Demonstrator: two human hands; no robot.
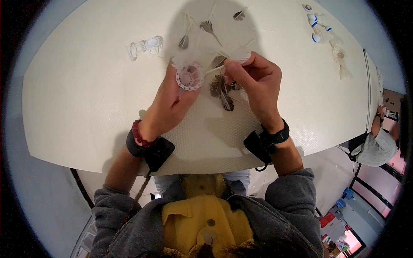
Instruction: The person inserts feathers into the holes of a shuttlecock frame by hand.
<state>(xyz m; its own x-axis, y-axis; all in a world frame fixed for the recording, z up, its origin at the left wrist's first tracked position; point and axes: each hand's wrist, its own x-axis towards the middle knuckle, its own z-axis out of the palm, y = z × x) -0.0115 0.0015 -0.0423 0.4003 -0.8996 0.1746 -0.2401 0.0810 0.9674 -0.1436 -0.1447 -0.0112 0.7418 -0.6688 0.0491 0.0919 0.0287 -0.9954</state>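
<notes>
My left hand (167, 99) is closed round a white openwork plastic shuttlecock skirt (189, 78), its ringed opening facing up. Whitish feathery material shows at the skirt's far side; whether it is fixed there I cannot tell. Just to the right, my right hand (261, 82) pinches a white feather (243, 57) between thumb and fingers, its pale quill pointing toward the skirt. Under and between the hands lie several dark grey-brown feathers (226, 102) on the cream table (129, 94). Part of that pile is hidden by my right hand.
Further off lie more loose feathers (207, 27). More white plastic skirt pieces (153, 44) rest at the left. Blue-banded white shuttlecock heads (316, 38) and pale feathers (340, 58) lie far right. Another person (378, 148) is beyond the table's right edge.
</notes>
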